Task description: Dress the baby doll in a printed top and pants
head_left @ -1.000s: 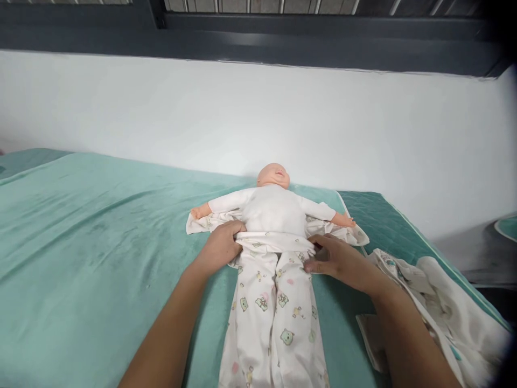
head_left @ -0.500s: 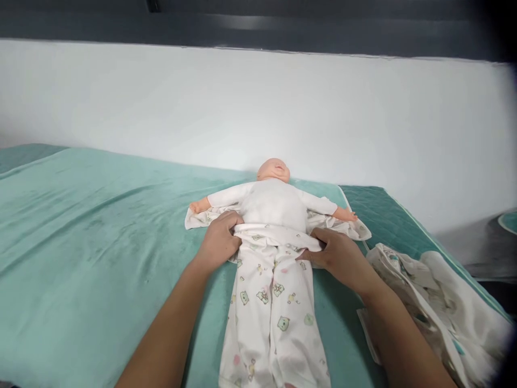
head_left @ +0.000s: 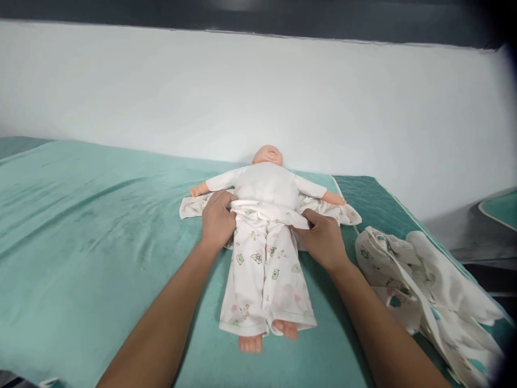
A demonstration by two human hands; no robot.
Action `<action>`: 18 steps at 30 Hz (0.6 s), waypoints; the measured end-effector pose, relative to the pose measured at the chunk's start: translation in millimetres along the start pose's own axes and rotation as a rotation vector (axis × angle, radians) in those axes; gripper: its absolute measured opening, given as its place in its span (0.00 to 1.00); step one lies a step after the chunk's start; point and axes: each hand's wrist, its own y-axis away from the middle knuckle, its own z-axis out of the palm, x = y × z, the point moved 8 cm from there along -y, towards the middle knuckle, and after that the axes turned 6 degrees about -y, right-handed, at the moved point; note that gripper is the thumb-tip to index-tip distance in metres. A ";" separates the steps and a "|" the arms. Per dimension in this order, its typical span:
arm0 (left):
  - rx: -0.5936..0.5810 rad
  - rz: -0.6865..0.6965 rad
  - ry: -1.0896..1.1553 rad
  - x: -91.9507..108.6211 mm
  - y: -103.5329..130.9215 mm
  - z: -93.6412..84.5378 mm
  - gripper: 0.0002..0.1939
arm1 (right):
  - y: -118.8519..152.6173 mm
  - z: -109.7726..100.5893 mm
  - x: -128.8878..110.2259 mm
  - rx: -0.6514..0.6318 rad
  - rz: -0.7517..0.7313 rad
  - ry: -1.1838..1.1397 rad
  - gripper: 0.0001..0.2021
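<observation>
A baby doll (head_left: 264, 186) lies on its back, head toward the wall, arms spread wide and its torso white. Printed baby pants (head_left: 270, 275) cover its legs, with the toes showing below the cuffs. My left hand (head_left: 218, 218) is closed on the waistband at the doll's hip on the left. On the opposite side, my right hand (head_left: 323, 237) pinches the waistband between thumb and fingers. Under the doll's arms and back a printed baby shirt (head_left: 350, 214) is spread open; most of it is hidden.
The doll rests on a green padded cover (head_left: 100, 242). To the right, beside my forearm, lies a heap of white printed baby clothes or cloth (head_left: 428, 302). A white wall (head_left: 242, 97) rises directly behind the doll's head.
The view has shifted, so the doll's feet now show below the pants cuffs. Both hands still hold the waistband at the doll's waist.
</observation>
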 end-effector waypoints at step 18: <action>-0.062 0.181 0.065 16.6 1.0 0.0 0.11 | 2.5 13.2 -11.7 -0.049 -0.011 0.003 0.08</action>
